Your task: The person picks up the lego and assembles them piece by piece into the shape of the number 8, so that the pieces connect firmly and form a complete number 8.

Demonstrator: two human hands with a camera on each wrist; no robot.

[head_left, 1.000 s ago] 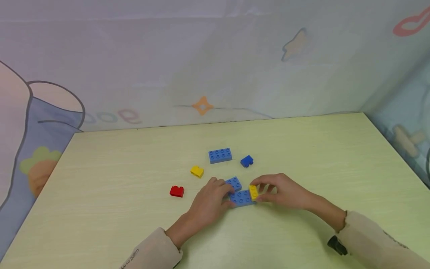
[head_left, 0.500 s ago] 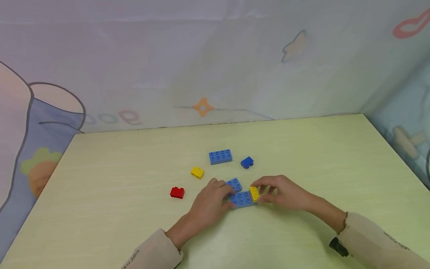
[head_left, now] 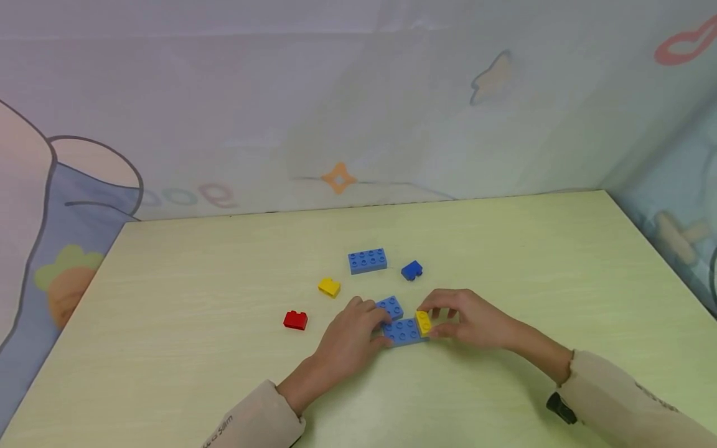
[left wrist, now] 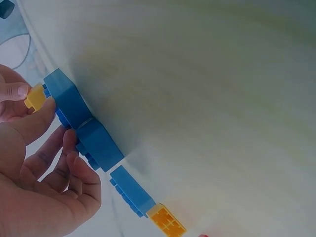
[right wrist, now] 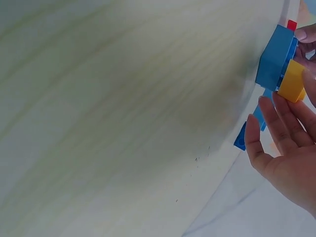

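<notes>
A long light blue brick (head_left: pixel 401 332) lies studs up, gripped at its left end by my left hand (head_left: pixel 347 336). The left thumb is on its near side. Another light blue brick (head_left: pixel 391 307) sits against its back, partly hidden by my left fingers. My right hand (head_left: pixel 478 318) pinches a small yellow brick (head_left: pixel 422 323) between thumb and index finger. This yellow brick sits across the right end of the long brick's studs, as the right wrist view also shows. Whether it is pressed fully down, I cannot tell.
Behind the hands lie another long light blue brick (head_left: pixel 367 261) and a small dark blue brick (head_left: pixel 412 270) tipped over. To the left are a loose yellow brick (head_left: pixel 329 287) and a red brick (head_left: pixel 295 320). A printed cloth (head_left: pixel 252 124) hangs behind the table (head_left: pixel 185 311).
My right hand's knuckles have risen very slightly over the yellow brick. Both hands keep their holds, and the bricks stay where they were.
</notes>
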